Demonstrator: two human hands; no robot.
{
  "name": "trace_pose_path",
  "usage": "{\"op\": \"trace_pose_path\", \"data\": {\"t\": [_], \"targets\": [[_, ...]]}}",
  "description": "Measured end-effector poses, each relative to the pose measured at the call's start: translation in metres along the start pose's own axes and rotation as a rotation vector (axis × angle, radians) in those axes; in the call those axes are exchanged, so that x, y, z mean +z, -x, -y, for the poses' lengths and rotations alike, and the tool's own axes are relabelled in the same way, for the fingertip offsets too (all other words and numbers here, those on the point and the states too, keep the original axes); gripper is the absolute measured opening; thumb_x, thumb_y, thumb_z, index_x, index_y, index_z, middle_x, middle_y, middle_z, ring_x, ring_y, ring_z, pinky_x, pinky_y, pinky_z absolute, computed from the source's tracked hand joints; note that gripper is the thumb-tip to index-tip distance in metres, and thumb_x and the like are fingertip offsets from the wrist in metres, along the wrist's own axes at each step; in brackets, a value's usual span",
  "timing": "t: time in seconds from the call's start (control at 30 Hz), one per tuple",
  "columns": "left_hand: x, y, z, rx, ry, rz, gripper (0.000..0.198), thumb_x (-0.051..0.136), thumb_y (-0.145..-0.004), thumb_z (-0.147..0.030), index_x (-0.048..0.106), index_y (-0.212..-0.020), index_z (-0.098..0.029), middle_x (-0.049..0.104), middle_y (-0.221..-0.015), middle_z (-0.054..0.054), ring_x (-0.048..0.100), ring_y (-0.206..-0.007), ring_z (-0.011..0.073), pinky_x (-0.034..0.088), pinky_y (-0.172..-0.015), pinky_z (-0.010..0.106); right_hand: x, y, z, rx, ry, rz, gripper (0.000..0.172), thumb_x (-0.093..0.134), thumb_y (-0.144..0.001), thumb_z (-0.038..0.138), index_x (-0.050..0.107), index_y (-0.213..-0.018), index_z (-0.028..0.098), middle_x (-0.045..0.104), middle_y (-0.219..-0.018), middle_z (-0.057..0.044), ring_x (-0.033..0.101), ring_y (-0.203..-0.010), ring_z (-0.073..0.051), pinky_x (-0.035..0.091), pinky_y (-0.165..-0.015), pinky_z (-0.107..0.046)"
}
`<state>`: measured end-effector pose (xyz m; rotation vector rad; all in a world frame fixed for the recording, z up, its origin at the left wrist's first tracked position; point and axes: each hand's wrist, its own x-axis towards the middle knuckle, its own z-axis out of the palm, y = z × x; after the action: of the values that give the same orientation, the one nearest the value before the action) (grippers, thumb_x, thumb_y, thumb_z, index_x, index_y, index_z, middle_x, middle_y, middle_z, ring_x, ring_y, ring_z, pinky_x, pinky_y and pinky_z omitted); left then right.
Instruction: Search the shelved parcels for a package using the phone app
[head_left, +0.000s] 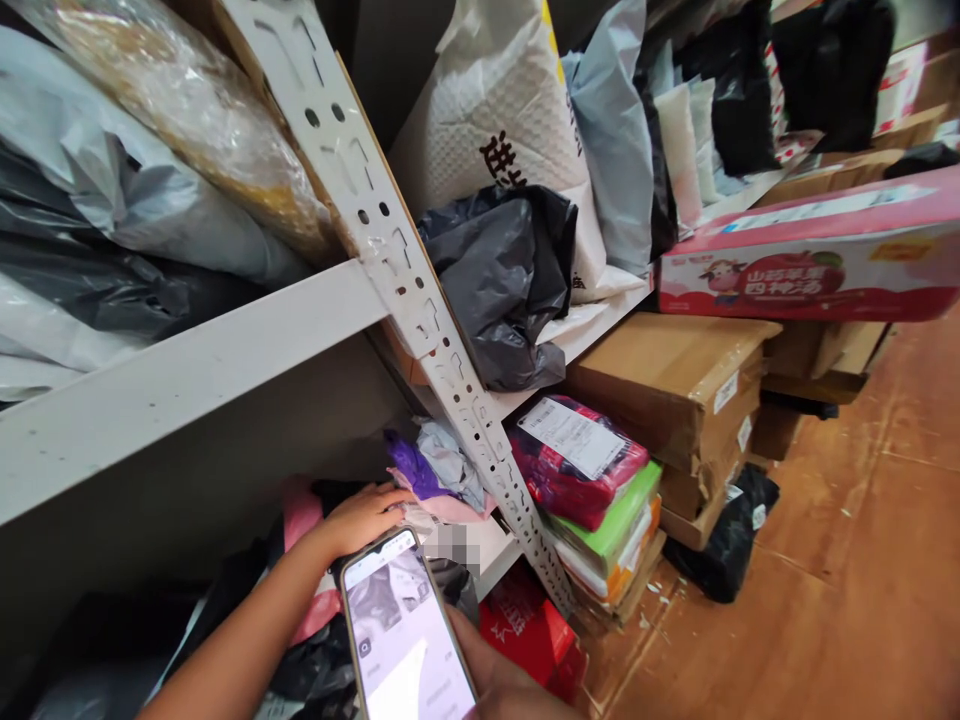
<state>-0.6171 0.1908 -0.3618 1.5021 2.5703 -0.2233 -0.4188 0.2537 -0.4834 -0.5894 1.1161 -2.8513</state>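
Observation:
My right hand grips a smartphone whose lit screen shows a picture at the top and a pale page below. Just beyond the phone, my left hand reaches into the lower shelf, its fingers stretched out over a pale pink parcel bag. Its fingertips lie on or close to that bag; exact contact is hard to make out. A purple bag and a crumpled light grey bag lie behind the fingers. Pink and black bags sit by my left wrist.
A slanted white shelf post divides the racks. Wrapped parcels fill the upper shelf at left. Beyond the post are a black bag, a red parcel, a cardboard box and a long pink box, above the brown floor.

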Motion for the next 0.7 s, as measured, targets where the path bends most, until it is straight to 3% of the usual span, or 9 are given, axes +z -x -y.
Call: {"op": "trace_pose_path", "data": {"t": [0.1,0.23,0.37,0.47,0.53,0.7], "targets": [[0.008,-0.002,0.006,-0.003,0.052,-0.053,0.049,0.028,-0.086,-0.024,0.053,-0.128,-0.027,0.053,-0.135,-0.001,0.044,-0.126,0.0197,0.028,-0.111,0.034,-0.005,-0.003,-0.005,0.000,0.035,-0.008,0.101,0.083,-0.037,0.038,0.043,-0.127,0.018,0.065,-0.113,-0.008,0.054,-0.118,-0.035,0.026,-0.107,-0.054],[0.015,-0.005,0.010,0.010,0.072,-0.076,0.050,0.037,-0.082,-0.023,0.051,-0.129,-0.026,0.053,-0.135,0.000,0.044,-0.124,0.0230,0.030,-0.110,0.037,-0.013,-0.007,-0.012,-0.007,0.065,-0.071,0.103,0.085,-0.035,0.032,0.041,-0.128,0.022,0.068,-0.102,-0.002,0.059,-0.109,-0.032,0.030,-0.105,-0.052],[0.015,-0.005,0.011,0.050,0.083,-0.073,0.046,0.043,-0.082,-0.029,0.053,-0.127,-0.023,0.055,-0.132,0.004,0.046,-0.121,0.0252,0.032,-0.108,0.038,-0.010,-0.007,-0.002,-0.038,0.010,-0.114,0.095,0.084,-0.035,0.027,0.046,-0.122,0.025,0.068,-0.105,-0.001,0.059,-0.108,-0.030,0.038,-0.096,-0.042],[0.012,-0.002,0.007,0.087,0.122,-0.099,0.044,0.046,-0.081,-0.032,0.054,-0.123,-0.022,0.057,-0.129,0.006,0.048,-0.119,0.0258,0.036,-0.105,0.039,0.001,-0.002,0.014,-0.083,-0.077,-0.098,0.079,0.078,-0.046,0.029,0.049,-0.120,0.023,0.070,-0.106,-0.002,0.063,-0.098,-0.026,0.042,-0.085,-0.035],[0.009,0.002,0.002,0.101,0.124,-0.107,0.046,0.048,-0.075,-0.022,0.055,-0.120,-0.021,0.059,-0.126,0.007,0.051,-0.117,0.0257,0.037,-0.103,0.038,0.009,0.001,0.022,-0.105,-0.135,-0.109,0.071,0.074,-0.055,0.034,0.049,-0.120,0.022,0.070,-0.103,-0.003,0.066,-0.088,-0.023,0.044,-0.079,-0.034],[0.001,0.013,-0.006,0.107,0.216,-0.123,0.065,0.051,-0.057,-0.011,0.056,-0.120,-0.024,0.060,-0.125,0.004,0.051,-0.117,0.0276,0.036,-0.104,0.040,0.021,0.005,0.028,-0.146,-0.259,-0.078,0.057,0.061,-0.076,0.044,0.041,-0.126,0.025,0.069,-0.106,-0.005,0.066,-0.091,-0.024,0.050,-0.075,-0.037]]}}
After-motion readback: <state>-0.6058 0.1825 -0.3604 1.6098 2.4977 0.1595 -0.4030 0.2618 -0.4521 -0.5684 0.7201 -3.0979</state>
